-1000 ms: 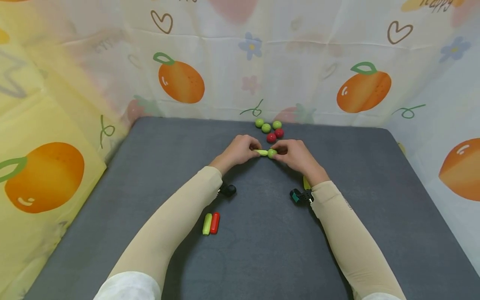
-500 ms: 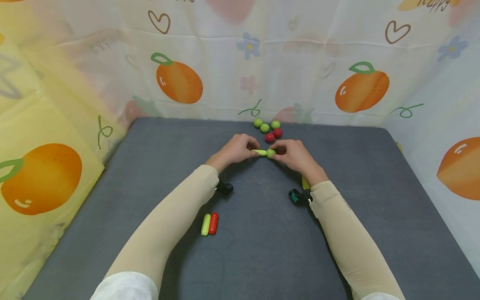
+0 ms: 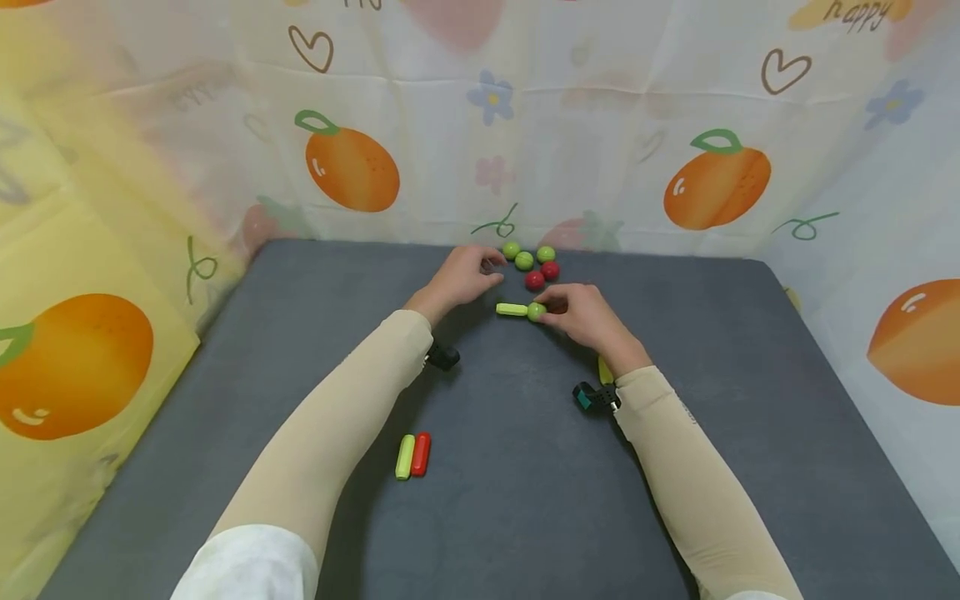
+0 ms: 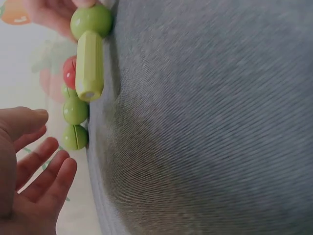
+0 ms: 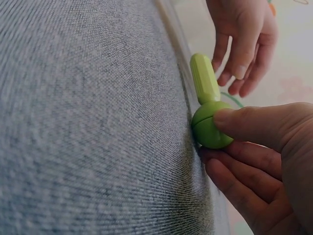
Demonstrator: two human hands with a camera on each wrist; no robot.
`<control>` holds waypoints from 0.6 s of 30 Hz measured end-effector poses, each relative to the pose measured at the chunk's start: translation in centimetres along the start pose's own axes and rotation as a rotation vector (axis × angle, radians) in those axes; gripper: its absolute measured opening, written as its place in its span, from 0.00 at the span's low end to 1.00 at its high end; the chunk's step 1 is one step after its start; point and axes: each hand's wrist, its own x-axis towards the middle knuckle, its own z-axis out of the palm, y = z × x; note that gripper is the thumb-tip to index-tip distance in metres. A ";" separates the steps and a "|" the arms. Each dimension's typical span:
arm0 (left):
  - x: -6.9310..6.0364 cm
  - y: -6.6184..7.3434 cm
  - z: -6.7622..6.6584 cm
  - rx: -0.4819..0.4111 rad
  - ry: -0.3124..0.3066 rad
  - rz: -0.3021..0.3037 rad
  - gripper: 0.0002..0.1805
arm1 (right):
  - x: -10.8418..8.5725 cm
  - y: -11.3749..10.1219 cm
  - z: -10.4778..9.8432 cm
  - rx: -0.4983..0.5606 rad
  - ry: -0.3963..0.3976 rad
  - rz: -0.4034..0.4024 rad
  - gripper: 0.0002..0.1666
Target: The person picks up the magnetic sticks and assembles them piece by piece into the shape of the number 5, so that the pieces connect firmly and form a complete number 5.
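Observation:
My right hand [image 3: 588, 317] pinches a green ball [image 5: 208, 131] between thumb and fingers, low over the grey tabletop. From the ball's left side sticks out a faceted light-green rod [image 3: 512, 309], its end against the ball. In the left wrist view the rod's free end shows a small pale round spot. My left hand [image 3: 463, 275] holds nothing. Its fingers are spread and loosely bent, apart from the rod and just left of the group of balls. Nearest to it are several loose green balls [image 3: 524, 261]; a red ball [image 3: 535, 280] lies among them.
A light-green rod [image 3: 405, 457] and a red rod [image 3: 421, 454] lie side by side at the table's near left. Something yellow [image 3: 604, 371] shows partly behind my right wrist. A printed cloth [image 3: 435, 167] hangs along the table's back edge.
My left hand has let go of the light-green rod and moved up and away toward the loose balls. The right hand keeps its grip on the green ball in about the same place.

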 end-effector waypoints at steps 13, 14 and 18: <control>3.4 0.5 0.3 0.122 -0.020 -0.004 0.26 | -1.1 0.2 -0.6 -0.007 -0.009 0.025 0.17; 3.6 0.7 0.5 0.145 -0.031 0.001 0.26 | -1.2 0.3 -0.6 -0.008 -0.010 0.026 0.17; 4.6 1.0 1.4 0.222 -0.055 0.019 0.27 | -1.7 0.4 -0.6 -0.013 -0.004 0.026 0.16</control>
